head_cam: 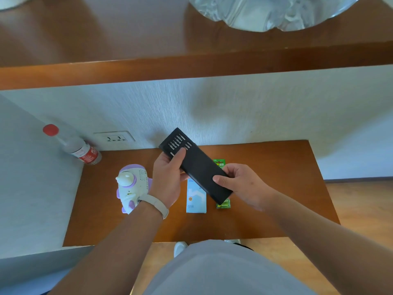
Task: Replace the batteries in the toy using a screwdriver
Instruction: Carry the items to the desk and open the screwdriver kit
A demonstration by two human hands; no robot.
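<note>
Black screwdriver case [196, 165] slants far-left to near-right.

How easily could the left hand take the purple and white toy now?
Probably not yet: the left hand grips the black bit case, shared with the right hand. The toy itself lies free on the table beside that wrist.

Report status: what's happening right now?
Left hand and right hand grip the black bit case, tray partly out. Toy on the table, untouched. Green battery pack and blue box below the case.
</note>
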